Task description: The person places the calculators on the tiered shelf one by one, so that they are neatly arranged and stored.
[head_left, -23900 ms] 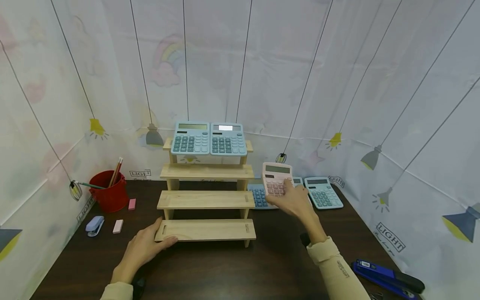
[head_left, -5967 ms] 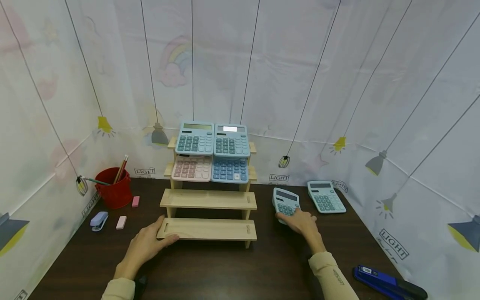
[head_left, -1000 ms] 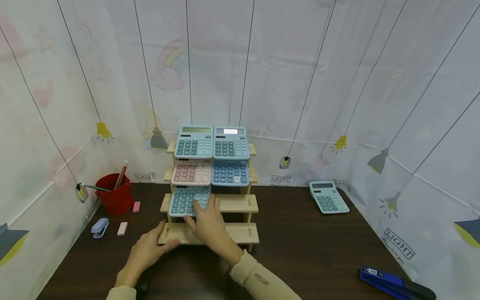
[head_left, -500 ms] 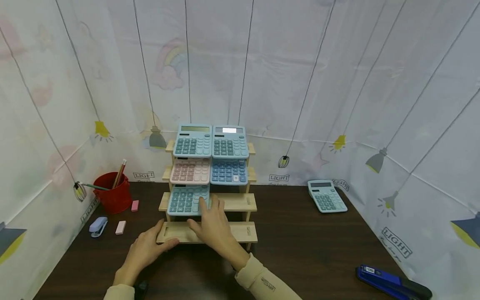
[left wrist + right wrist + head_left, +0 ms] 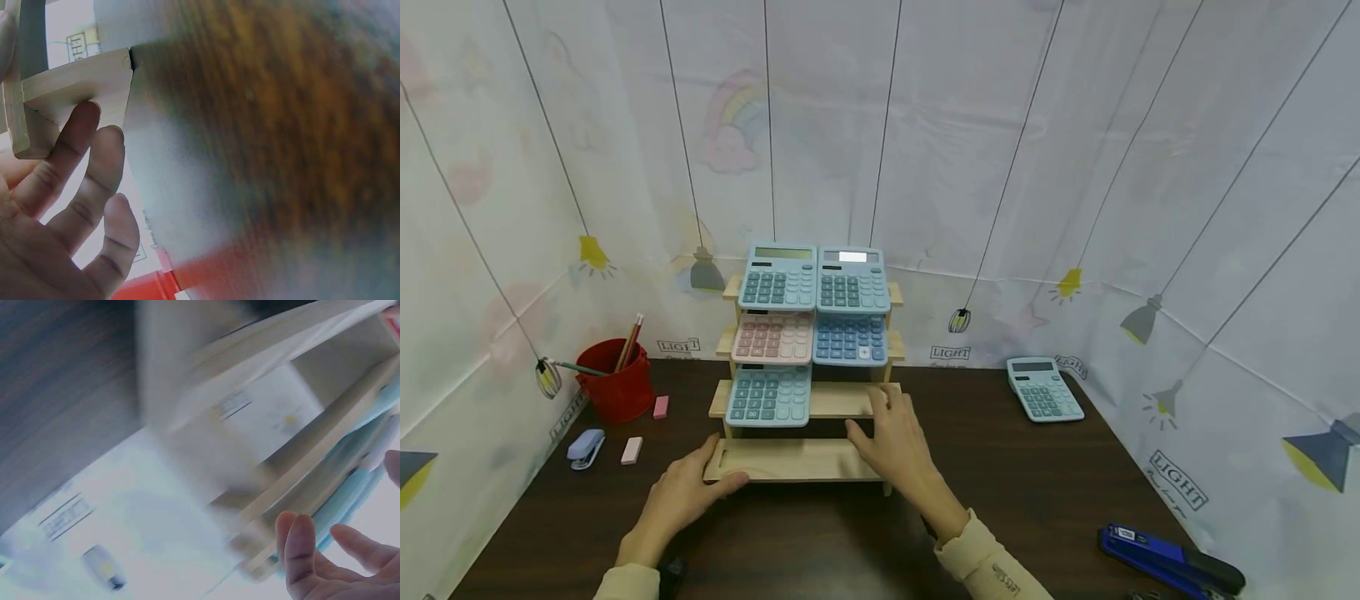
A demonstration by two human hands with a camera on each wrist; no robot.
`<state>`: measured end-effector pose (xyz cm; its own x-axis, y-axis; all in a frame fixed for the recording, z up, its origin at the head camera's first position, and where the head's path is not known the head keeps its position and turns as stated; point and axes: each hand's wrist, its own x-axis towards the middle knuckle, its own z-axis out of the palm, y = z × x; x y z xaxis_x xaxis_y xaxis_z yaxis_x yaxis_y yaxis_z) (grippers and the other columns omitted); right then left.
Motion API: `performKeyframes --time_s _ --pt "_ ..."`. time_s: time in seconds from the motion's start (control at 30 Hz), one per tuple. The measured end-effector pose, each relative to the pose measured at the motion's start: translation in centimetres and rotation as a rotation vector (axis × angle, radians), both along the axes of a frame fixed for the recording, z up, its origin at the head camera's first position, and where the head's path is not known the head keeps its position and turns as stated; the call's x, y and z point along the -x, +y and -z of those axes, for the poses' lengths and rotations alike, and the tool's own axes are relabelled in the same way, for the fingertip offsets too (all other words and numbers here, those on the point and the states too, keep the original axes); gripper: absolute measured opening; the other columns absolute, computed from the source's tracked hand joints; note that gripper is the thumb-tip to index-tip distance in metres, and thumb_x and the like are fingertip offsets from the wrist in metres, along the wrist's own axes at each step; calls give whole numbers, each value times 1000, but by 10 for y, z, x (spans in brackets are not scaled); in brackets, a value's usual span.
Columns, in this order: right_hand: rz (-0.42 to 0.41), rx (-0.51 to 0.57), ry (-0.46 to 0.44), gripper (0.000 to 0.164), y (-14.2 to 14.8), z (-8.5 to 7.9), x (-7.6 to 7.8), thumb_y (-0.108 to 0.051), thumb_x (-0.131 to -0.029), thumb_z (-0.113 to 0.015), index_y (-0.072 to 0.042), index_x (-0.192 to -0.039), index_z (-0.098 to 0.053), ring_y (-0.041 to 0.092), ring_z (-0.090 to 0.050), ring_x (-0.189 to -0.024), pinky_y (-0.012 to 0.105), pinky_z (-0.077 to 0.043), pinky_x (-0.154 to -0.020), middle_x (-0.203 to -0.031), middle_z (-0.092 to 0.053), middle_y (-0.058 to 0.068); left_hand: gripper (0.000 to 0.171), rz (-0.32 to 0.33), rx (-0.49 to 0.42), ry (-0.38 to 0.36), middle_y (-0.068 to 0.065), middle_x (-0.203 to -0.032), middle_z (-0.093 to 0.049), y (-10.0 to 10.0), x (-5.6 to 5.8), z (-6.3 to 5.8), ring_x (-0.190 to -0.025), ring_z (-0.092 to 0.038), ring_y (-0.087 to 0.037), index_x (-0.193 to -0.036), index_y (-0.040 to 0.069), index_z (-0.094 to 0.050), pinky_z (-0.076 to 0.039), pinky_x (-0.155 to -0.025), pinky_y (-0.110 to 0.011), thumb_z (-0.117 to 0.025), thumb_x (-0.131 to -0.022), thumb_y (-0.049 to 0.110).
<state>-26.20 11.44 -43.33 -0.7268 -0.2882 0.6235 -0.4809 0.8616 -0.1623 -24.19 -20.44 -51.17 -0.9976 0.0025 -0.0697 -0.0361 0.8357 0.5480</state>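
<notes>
A stepped wooden stand [image 5: 775,460] holds desk calculators. Two light-blue calculators, one at left [image 5: 778,279] and one at right [image 5: 852,287], lean on its top step. Below them sit a pink calculator [image 5: 773,340] and a darker blue calculator [image 5: 851,342]. A light-blue calculator [image 5: 769,398] lies on the left half of the third step. My left hand [image 5: 673,500] grips the left end of the lowest step, thumb at its front edge; its other fingers [image 5: 103,165] reach beside the support. My right hand [image 5: 898,442], fingers loosely bent, holds nothing and overlaps the stand's right end.
Another light-blue calculator [image 5: 1045,390] lies at the table's back right. A blue stapler [image 5: 1165,560] is at front right. On the left are a red bucket [image 5: 621,396] with pencils, a small stapler [image 5: 585,448], a pink eraser [image 5: 661,407] and a whitish eraser [image 5: 632,450].
Pink, darker blue and light-blue calculators have gone onto the stand. My right hand has let go of the light-blue one on the third step and moved right. My left hand keeps its place.
</notes>
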Motion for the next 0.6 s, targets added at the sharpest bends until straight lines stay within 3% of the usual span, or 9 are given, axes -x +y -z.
performKeyframes --time_s 0.13,0.27,0.4,0.6 --pt "47 8 -28 59 36 -1 10 -36 -87 -75 3 -129 -61 40 -63 -107 50 -57 -82 -127 -61 27 118 -1 0 -12 -28 -155 -41 0 0 -1 -134 -48 -54 -158 4 -29 -44 -93 -72 -55 -77 86" --pt "139 14 -136 69 75 -1 23 -48 -88 -69 0 -136 -57 44 -59 -116 56 -53 -92 -134 -57 27 118 -2 6 -24 -29 -155 -41 0 0 -1 -134 -48 -54 -157 3 -30 -44 -94 -72 -55 -77 86" --pt "234 10 -264 78 113 -1 41 -59 -90 -61 -5 -145 -50 49 -50 -129 64 -44 -101 -146 -47 28 117 -6 12 -23 -29 -154 -42 0 1 -2 -133 -49 -53 -157 3 -30 -44 -94 -71 -56 -77 85" --pt "314 -23 -382 88 167 -1 64 -71 -90 -53 -9 -152 -41 57 -32 -141 76 -33 -105 -155 -31 34 116 -6 19 -15 -30 -153 -43 1 1 -3 -132 -50 -53 -157 2 -31 -45 -93 -71 -57 -78 84"
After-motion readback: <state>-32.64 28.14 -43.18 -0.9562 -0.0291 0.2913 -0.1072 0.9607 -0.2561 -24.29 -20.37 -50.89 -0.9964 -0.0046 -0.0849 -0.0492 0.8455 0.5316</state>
